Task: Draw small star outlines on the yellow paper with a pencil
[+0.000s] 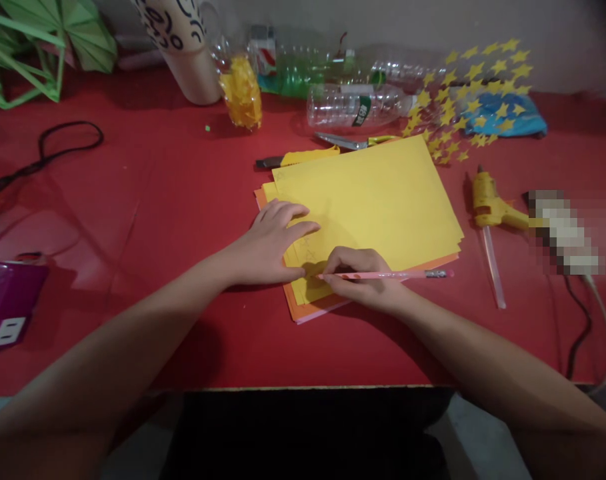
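Note:
My right hand [360,280] grips a pink pencil [403,274], its tip down near the lower left edge of a yellow sheet of paper [377,200]. Faint pencil marks run along the sheet's left side. The sheet tops a stack with more yellow and orange paper [293,308] showing at the edges. My left hand [270,243] rests on the stack's left edge, fingers spread, holding nothing. Just behind the paper lie a yellow box cutter [307,157] and scissors [343,141], the latter partly covered by the sheet.
At right, a yellow glue gun [487,200] lies beside a blurred-out object [565,230] with cables. Yellow stars [475,103], plastic bottles [355,107], a bag of yellow pieces [241,93] and a tumbler [193,67] line the back. A purple box [13,307] sits left, near a black cord [43,157].

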### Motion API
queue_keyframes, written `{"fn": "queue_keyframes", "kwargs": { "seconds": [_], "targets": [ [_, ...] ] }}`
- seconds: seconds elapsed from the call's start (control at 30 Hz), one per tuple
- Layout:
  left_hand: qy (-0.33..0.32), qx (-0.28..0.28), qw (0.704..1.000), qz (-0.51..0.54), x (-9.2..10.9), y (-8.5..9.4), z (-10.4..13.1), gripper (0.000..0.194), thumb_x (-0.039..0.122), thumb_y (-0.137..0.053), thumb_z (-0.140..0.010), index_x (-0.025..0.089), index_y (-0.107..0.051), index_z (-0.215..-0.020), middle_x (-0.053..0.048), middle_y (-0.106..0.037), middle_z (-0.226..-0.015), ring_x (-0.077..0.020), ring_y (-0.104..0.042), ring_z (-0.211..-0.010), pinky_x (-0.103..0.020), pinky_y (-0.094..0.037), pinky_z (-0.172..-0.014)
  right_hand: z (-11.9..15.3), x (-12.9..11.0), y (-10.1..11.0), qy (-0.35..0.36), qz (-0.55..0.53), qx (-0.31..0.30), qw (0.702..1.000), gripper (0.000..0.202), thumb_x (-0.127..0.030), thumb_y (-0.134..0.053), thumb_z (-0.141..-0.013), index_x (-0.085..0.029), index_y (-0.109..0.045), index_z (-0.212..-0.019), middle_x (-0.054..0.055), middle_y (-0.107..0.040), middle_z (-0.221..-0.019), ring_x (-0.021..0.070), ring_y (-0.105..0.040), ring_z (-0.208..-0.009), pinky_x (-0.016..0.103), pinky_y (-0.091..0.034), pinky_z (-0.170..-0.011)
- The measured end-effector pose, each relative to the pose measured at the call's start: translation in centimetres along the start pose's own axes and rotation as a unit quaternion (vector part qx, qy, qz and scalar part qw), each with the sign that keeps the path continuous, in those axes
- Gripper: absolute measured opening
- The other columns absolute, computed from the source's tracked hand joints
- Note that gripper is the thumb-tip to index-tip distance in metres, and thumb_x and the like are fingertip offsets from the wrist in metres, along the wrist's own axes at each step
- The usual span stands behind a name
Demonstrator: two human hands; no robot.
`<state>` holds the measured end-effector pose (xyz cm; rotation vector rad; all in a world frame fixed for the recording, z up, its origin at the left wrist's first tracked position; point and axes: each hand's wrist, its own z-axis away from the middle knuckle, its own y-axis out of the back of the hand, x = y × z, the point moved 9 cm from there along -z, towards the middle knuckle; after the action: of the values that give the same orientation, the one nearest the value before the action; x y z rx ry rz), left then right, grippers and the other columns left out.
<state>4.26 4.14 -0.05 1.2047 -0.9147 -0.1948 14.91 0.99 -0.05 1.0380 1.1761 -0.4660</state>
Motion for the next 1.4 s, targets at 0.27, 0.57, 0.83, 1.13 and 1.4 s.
{"fn": "queue_keyframes", "kwargs": {
  "seconds": [0.27,0.57,0.83,1.13,1.4],
  "targets": [
    [0.008,-0.011,1.0,-0.011,0.03,-0.05,-0.03,0.062,0.046,-0.064,-0.077,0.019,-0.052,-0.131,-0.016,-0.037,-0.142,-0.0371,-0.029,-0.134,-0.059,-0.027,-0.113,0.01,0.04,-0.16,0.003,0.012,-0.009,1.0,0.013,-0.023,-0.056,-0.081,-0.019,-0.055,-0.068,-0.005,-0.053,-0.06,0.0065,-0.045,-0.053,0.022,-0.032,-0.051],
    [0.001,-0.003,1.0,-0.004,-0.05,-0.02,-0.02,0.062,0.049,-0.064,-0.076,0.02,-0.052,-0.13,-0.016,-0.037,-0.142,-0.0373,-0.03,-0.132,-0.059,-0.026,-0.113,-0.09,0.07,-0.1,-0.015,0.021,0.004,1.0,0.013,-0.024,-0.055,-0.08,-0.02,-0.051,-0.069,-0.005,-0.05,-0.058,0.0072,-0.042,-0.053,0.024,-0.03,-0.051],
    [-0.001,0.008,1.0,0.008,-0.04,0.1,0.02,0.059,0.046,-0.066,-0.075,0.024,-0.052,-0.128,-0.014,-0.038,-0.141,-0.0368,-0.031,-0.132,-0.06,-0.027,-0.113,-0.01,0.02,0.34,-0.031,0.004,0.035,0.999,0.013,-0.026,-0.055,-0.079,-0.021,-0.05,-0.069,-0.005,-0.049,-0.058,0.0073,-0.04,-0.052,0.024,-0.03,-0.05],
    [-0.003,0.005,1.0,0.002,-0.02,0.07,-0.01,0.06,0.047,-0.065,-0.076,0.022,-0.052,-0.129,-0.015,-0.038,-0.141,-0.037,-0.03,-0.132,-0.058,-0.027,-0.113,-0.11,0.13,0.55,-0.036,0.003,0.05,0.998,0.014,-0.027,-0.056,-0.08,-0.021,-0.049,-0.069,-0.005,-0.049,-0.058,0.007,-0.039,-0.052,0.024,-0.03,-0.05],
    [0.001,0.002,1.0,-0.001,-0.13,-0.02,-0.02,0.062,0.047,-0.066,-0.074,0.022,-0.052,-0.13,-0.016,-0.038,-0.141,-0.0373,-0.03,-0.133,-0.059,-0.027,-0.113,-0.19,-0.07,0.74,-0.029,0.003,0.069,0.997,0.015,-0.027,-0.057,-0.08,-0.021,-0.049,-0.069,-0.006,-0.048,-0.057,0.0067,-0.039,-0.051,0.024,-0.03,-0.05]
  ]
}}
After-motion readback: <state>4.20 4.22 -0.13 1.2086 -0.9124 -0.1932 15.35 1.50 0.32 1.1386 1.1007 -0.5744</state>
